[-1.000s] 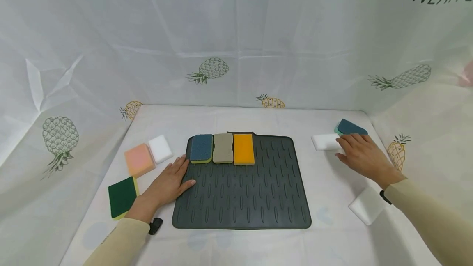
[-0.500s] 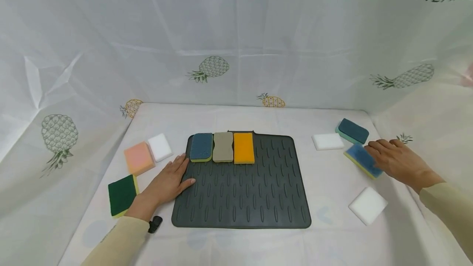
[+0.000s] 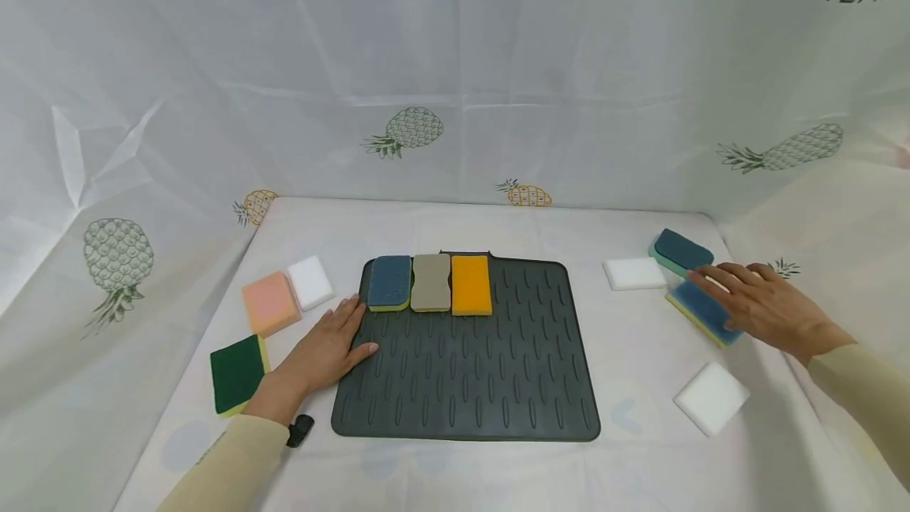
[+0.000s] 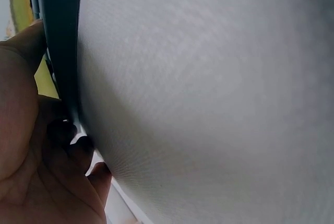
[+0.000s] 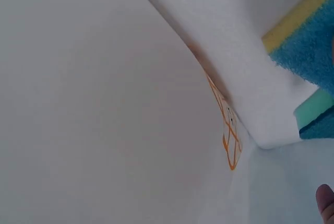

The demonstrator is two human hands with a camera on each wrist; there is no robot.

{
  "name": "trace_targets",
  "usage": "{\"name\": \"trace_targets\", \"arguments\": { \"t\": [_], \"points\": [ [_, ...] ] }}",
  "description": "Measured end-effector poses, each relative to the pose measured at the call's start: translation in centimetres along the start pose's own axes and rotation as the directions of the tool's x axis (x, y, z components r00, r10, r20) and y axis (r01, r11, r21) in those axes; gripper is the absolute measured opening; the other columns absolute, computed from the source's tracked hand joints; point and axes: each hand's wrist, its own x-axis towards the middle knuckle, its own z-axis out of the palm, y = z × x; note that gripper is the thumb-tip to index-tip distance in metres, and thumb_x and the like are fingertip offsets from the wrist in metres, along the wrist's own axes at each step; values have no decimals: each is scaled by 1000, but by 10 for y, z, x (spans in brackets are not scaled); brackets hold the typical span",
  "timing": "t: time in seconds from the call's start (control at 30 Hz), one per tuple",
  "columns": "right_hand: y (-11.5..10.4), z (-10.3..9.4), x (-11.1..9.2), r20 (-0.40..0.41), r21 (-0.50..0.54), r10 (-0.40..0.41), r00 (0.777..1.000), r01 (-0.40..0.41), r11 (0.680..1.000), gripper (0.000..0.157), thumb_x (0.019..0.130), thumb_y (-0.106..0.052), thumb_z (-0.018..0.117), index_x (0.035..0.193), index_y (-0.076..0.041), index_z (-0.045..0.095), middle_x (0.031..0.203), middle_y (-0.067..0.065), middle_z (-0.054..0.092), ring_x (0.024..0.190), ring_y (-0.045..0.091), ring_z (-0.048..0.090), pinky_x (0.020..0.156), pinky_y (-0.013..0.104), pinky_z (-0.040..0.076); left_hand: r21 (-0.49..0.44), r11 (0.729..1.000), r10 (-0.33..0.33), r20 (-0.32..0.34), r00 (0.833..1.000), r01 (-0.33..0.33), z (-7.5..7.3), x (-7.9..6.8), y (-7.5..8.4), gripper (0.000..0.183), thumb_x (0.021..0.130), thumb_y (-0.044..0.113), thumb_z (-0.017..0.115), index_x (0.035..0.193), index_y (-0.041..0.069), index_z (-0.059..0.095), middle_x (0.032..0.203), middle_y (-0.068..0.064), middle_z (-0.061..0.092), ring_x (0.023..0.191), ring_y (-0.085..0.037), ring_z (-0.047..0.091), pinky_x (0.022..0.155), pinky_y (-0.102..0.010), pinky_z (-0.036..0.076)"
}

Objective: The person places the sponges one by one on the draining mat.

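My left hand (image 3: 320, 354) rests on the left edge of the dark grey ridged mat (image 3: 469, 378), fingers extended and thumb on the mat. In the left wrist view the fingers (image 4: 99, 182) lie along the mat's edge (image 4: 62, 41). Along the mat's back edge sit a blue sponge (image 3: 389, 281), a beige wavy-sided sponge (image 3: 430, 283) and an orange sponge (image 3: 471, 284). At the right, my right hand (image 3: 775, 310) is over a blue-and-yellow sponge (image 3: 700, 310), partly covering it, fingers outstretched. Whether it touches the sponge is unclear. Right behind lies a dark-blue-and-teal sponge (image 3: 681, 251).
White sponges lie at the right, one behind (image 3: 634, 274) and one in front (image 3: 712, 399). Left of the mat are a white sponge (image 3: 310, 283), a pink-orange sponge (image 3: 270, 303) and a green-and-yellow sponge (image 3: 238, 374). A pineapple-print curtain (image 3: 455, 62) stands behind the table.
My right hand has moved right and nearer from the white and dark-blue sponges to the blue-and-yellow sponge, which has come into view; its fingers have since straightened. The left hand stays put.
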Motion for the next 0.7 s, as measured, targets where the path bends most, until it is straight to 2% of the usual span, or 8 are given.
{"name": "trace_targets", "arguments": {
  "t": [0.13,0.23,0.27,0.33,0.37,0.4,0.57,0.7],
  "points": [
    [4,-2,0,34,-11,-23,999,24,1000,88,93,-64,-6,150,-8,30,143,18,48,118,39,50,81,54,48,-5,1000,-1,1,1000,1,-1,0,0,80,97,51,54,152,-1,29,161,-19,21,148,-38,24,119,-55,26],
    [5,-4,-4,63,-17,-13,998,14,1000,62,101,-42,49,149,-7,32,141,19,50,117,39,51,80,54,49,-10,1000,0,1,1000,0,-2,-1,0,80,97,51,54,152,-1,29,161,-19,21,148,-38,23,119,-55,25],
    [5,-4,-6,74,-25,-1,997,2,1000,67,95,-28,65,149,-7,32,141,19,50,117,39,51,80,55,49,-9,1000,0,1,1000,0,-2,-1,0,80,97,51,54,152,-1,29,161,-19,21,148,-38,23,119,-55,25],
    [3,-4,-9,94,-41,35,995,-31,999,97,68,-3,87,149,-6,32,140,19,50,118,40,51,82,57,48,-10,1000,-5,2,1000,5,-2,-1,-1,80,97,51,54,152,-2,29,161,-19,21,148,-38,23,119,-55,25],
    [2,-4,-11,104,-50,54,993,-49,998,114,51,5,91,148,-6,32,139,19,50,119,41,50,83,59,48,-8,1000,-8,3,1000,8,-2,-1,-1,80,97,51,54,152,-1,29,161,-19,21,148,-38,23,119,-55,25],
    [1,-4,-12,123,-66,74,990,-66,996,117,49,8,91,149,-5,30,139,19,50,120,41,50,86,59,47,-9,1000,-10,4,1000,10,-2,-2,-1,80,97,51,54,152,-1,28,161,-19,21,148,-38,23,119,-55,25],
    [-3,1,-20,196,-102,150,969,-132,986,121,48,7,91,149,-2,26,141,20,47,126,42,46,92,62,45,-20,1000,-5,4,1000,5,-1,-1,-1,80,97,51,54,152,-1,28,161,-19,21,148,-38,22,119,-55,25],
    [-3,3,-23,178,-92,204,963,-190,977,106,55,11,87,145,-1,33,138,21,49,123,42,46,88,61,45,-16,1000,-3,1,1000,3,0,-2,-2,80,97,51,54,152,-1,28,161,-19,20,148,-38,22,119,-55,25]
  ]
}}
